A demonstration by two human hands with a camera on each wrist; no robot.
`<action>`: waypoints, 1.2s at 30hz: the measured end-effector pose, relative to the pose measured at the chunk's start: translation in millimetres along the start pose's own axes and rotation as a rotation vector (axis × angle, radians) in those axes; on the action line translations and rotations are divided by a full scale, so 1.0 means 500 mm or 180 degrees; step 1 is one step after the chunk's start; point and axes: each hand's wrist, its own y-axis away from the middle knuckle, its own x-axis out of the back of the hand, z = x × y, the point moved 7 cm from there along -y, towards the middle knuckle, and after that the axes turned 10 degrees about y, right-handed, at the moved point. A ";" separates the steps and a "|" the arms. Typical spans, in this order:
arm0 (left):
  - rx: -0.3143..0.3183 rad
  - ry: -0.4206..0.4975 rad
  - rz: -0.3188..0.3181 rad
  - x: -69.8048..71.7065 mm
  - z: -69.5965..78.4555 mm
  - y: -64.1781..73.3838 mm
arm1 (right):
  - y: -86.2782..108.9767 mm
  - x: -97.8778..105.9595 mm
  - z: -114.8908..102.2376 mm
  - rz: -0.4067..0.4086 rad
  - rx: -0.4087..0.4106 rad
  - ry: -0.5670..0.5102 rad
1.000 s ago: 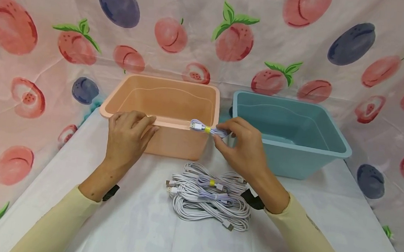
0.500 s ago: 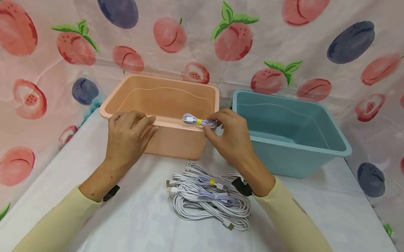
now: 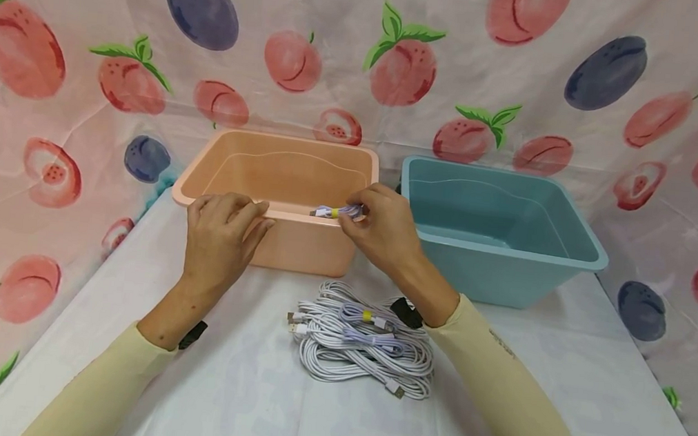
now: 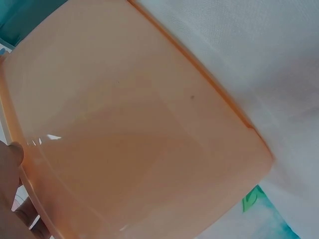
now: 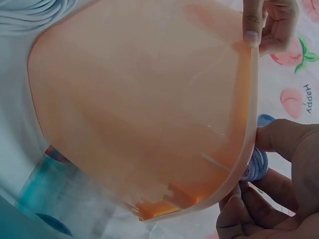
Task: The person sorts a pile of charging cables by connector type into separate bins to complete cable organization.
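Note:
My left hand (image 3: 217, 244) grips the front rim of the peach-orange bin (image 3: 303, 247), thumb outside and fingers over the edge; the left wrist view shows part of these fingers (image 4: 9, 184) at the rim. Just behind that rim, near the bin's right front corner, my right hand (image 3: 388, 232) pinches a coiled lilac USB cable (image 3: 326, 212) with a yellow tie. In the right wrist view the coil (image 5: 257, 165) sits between thumb and fingers, partly hidden by the rim. On the white table lies a pile of white cables (image 3: 361, 368) with two lilac cable bundles on top.
A teal bin (image 3: 487, 275) stands right of the orange one, a narrow gap between them. Behind both hangs a fruit-print cloth (image 3: 346, 31). White cloth covers the table (image 3: 235, 381) on both sides of the cable pile.
My right hand has carried the lilac cable leftward, from in front of the orange bin's right corner to behind its front rim, slightly lower. The left hand stays on the rim.

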 end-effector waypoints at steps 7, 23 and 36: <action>-0.0008 -0.0002 0.0009 0.000 0.000 0.001 | -0.005 -0.009 -0.001 -0.0057 -0.0036 -0.0024; 0.0014 -0.0044 -0.0084 -0.002 0.001 0.001 | 0.003 -0.009 0.009 0.0125 0.0000 0.0125; -0.0018 0.0019 0.0030 -0.001 0.001 0.004 | 0.031 0.010 0.003 0.0179 0.0129 -0.0033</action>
